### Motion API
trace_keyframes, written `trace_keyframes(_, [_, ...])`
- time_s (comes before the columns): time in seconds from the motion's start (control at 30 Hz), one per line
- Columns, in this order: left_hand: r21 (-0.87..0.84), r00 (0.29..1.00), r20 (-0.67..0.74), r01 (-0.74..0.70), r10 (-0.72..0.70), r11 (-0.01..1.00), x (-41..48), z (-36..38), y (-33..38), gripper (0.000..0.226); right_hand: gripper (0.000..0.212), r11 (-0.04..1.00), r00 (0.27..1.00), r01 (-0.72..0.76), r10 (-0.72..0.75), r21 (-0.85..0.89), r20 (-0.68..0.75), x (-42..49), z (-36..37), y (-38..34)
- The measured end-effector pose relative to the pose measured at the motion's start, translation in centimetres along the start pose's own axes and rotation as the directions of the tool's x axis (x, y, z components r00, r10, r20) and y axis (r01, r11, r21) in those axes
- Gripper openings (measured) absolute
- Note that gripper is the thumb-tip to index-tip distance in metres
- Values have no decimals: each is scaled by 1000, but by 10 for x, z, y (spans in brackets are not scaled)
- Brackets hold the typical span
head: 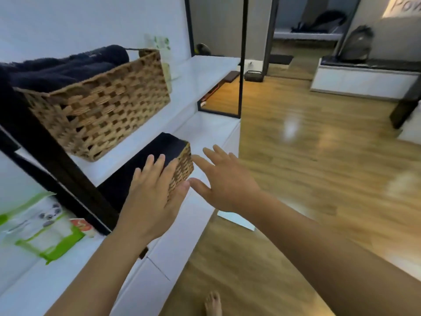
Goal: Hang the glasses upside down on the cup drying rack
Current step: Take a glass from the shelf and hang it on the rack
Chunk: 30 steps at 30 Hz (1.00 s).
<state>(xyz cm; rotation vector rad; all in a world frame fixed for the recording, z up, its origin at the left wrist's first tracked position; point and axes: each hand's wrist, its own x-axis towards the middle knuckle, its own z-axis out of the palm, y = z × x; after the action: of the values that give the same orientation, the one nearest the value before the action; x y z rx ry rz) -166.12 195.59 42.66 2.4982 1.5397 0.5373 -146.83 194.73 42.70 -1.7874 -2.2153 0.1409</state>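
No glasses and no cup drying rack appear in the head view. My left hand [155,197] reaches forward with fingers spread, its palm against the near corner of a small wicker basket [182,167] with dark cloth inside, on the lower white shelf. My right hand [223,179] hovers just right of that basket, fingers spread, holding nothing. Whether the left hand grips the basket or only touches it is unclear.
A larger wicker basket [102,110] with dark towels sits on the upper white shelf [200,74], held by a black frame [59,160]. Green-and-white packets [43,229] lie on the white counter at left. Wooden floor [296,179] spreads to the right; a white bench [364,80] stands far back.
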Motion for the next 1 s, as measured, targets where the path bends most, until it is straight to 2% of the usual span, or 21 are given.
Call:
trace_keyframes(0.23, [169, 999, 16, -39, 37, 985, 117, 54, 15, 80, 66, 989, 996, -77, 83, -124, 43, 58, -1, 82])
trace_keyframes(0.37, [189, 999, 31, -35, 29, 981, 183, 71, 8, 85, 67, 978, 988, -102, 121, -183, 94, 108, -10, 120])
trace_keyframes(0.5, [192, 1000, 14, 5, -8, 981, 247, 78, -9, 83, 68, 972, 990, -102, 120, -210, 76, 160, -22, 150])
trace_keyframes(0.73, [213, 994, 2, 102, -105, 972, 304, 93, -27, 86, 69, 979, 994, -35, 55, -203, 95, 242, -23, 183])
trace_keyframes(1.0, [37, 931, -24, 364, -364, 930, 373, 100, -42, 85, 69, 979, 985, 175, -174, -105, 21, 365, -22, 228])
